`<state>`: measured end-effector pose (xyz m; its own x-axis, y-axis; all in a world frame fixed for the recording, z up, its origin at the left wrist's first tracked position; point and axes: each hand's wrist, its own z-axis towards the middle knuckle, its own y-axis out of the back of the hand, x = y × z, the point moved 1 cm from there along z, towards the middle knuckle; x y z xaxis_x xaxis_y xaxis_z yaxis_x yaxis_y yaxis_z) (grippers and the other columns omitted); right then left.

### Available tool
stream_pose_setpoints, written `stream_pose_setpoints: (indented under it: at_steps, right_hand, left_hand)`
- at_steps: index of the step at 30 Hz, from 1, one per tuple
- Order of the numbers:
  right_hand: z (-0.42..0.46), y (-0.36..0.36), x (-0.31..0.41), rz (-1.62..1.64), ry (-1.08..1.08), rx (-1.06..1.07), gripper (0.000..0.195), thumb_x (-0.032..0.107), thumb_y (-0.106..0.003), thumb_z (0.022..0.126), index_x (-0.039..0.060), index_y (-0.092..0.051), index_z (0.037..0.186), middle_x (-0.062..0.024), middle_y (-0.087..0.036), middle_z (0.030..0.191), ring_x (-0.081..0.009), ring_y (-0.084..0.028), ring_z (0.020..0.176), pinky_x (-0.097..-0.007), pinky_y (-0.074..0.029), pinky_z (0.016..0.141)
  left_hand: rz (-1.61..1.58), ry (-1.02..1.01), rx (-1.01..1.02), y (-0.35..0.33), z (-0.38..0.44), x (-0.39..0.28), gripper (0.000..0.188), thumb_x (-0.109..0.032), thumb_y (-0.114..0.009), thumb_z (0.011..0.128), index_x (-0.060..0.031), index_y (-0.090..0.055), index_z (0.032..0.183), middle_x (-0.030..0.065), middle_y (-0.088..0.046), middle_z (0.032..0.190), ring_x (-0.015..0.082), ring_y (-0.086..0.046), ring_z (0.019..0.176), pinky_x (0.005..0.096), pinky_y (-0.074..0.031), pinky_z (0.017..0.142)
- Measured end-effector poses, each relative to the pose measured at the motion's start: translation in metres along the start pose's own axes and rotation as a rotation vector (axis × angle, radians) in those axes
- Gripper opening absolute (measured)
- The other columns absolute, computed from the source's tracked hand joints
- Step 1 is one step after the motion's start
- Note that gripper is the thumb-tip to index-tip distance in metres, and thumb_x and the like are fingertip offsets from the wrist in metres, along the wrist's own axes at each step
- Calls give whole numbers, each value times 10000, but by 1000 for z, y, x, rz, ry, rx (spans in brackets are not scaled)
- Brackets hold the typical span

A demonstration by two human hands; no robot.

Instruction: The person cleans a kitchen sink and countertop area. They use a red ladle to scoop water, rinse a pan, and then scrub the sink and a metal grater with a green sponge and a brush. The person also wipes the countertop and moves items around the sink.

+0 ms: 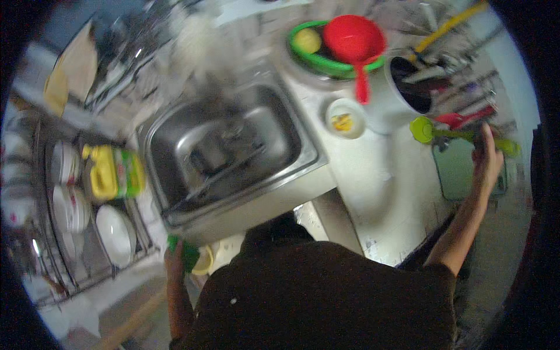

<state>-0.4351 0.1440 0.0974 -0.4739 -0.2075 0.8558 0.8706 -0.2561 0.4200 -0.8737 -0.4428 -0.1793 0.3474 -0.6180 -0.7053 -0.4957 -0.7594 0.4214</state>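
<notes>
At the lower left, my left hand [175,258] is wrapped around a dark green object [189,256], too blurred to name, beside the sink's front corner. My right hand [488,153] reaches out to the far right, across the handle of a lime-green ladle [421,130]. The handle shows on both sides of the fingers, but blur hides whether they grip it. Red-handled utensils [466,117] are just beyond this hand. Below it is a pale green board [455,168]. Between my hands lies a stainless steel sink [302,131] with dark items inside, blurred.
A white bowl [332,109] with yellow pieces stands on the counter [372,192]. Behind it, a red strainer [354,39] rests over a green basket [323,65] beside a white pot [380,103]. Left of the sink are a yellow bottle [103,175] and a dish rack [94,282].
</notes>
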Motion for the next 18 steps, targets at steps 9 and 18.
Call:
stream_pose_setpoints:
  at_steps: [9,18]
  right_hand:
    - [-192,-194,-30,786,-575,699,362,349,-559,883,51,-552,1089,-93,-575,1046,-146,-600,726,-267,-544,669]
    - [-268,-337,-74,719,-763,884,442,257,-634,843,31,-473,1187,-151,-555,1088,-292,-595,981,-394,-513,832]
  left_hand:
    - [-145,29,-67,-4,-10,9,406,-331,-667,793,2,-602,1016,75,-621,888,165,-579,756,308,-472,683]
    - [86,33,-133,0,-13,9,449,-400,-658,779,-12,-611,999,121,-646,892,218,-620,806,347,-484,721]
